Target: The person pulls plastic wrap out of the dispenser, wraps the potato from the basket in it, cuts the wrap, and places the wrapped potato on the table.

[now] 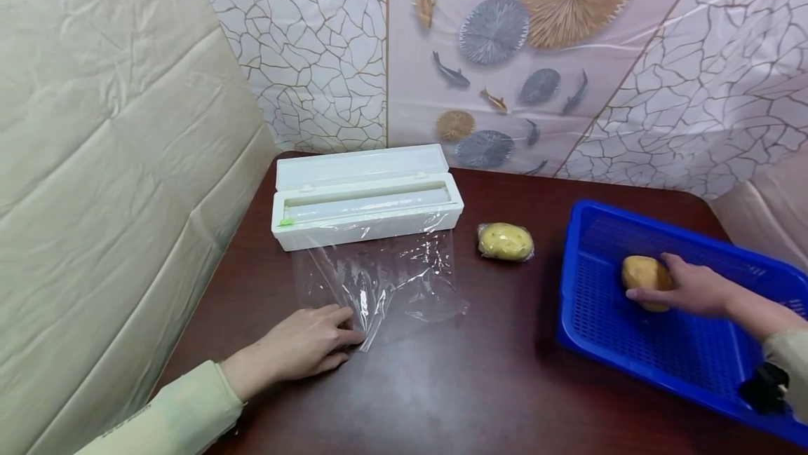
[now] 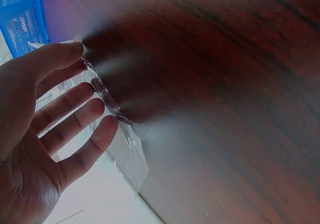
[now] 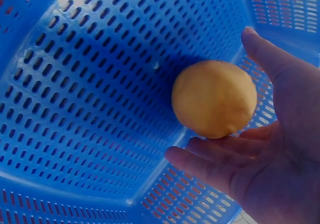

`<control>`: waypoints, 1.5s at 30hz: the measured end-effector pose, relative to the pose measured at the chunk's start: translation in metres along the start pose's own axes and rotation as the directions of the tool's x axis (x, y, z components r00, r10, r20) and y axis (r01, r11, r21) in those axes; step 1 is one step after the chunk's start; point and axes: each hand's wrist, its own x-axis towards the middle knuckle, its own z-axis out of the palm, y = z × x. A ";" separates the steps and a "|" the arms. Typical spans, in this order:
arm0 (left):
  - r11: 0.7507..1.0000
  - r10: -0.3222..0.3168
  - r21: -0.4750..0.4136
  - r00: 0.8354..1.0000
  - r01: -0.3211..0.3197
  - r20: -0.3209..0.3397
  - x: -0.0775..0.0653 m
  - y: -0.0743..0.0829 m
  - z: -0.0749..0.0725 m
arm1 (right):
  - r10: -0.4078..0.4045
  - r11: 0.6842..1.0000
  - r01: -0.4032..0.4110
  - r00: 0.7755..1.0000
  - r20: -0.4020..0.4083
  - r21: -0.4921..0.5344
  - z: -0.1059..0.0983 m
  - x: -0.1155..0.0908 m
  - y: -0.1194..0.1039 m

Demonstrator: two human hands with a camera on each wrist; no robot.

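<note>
My left hand (image 1: pixel 309 343) rests low over the table, thumb and index finger pinching the edge of a sheet of clear cling film (image 1: pixel 372 294). The film gathers in creases toward those fingertips, and the other fingers are loosely bent in the left wrist view. It runs from a roll (image 1: pixel 372 204) in a white cling film box (image 1: pixel 369 231) whose lid stands open. My right hand (image 1: pixel 697 290) is inside the blue basket (image 1: pixel 577 280), around a bare potato (image 3: pixel 214 99). In the right wrist view the thumb is spread away from the potato, with fingertips at its near side.
A potato wrapped in film (image 1: pixel 505 242) lies on the dark table (image 1: pixel 467 385) between the box and the basket. Patterned cloth (image 1: pixel 315 41) hangs behind the table, and a pale quilted cover (image 1: pixel 126 160) rises along its left side.
</note>
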 end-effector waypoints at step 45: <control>0.999 0.020 0.046 1.000 -0.019 -0.008 -0.001 0.002 -0.003 | -0.573 0.806 0.578 0.704 -0.420 -0.130 -0.072 0.019 -0.180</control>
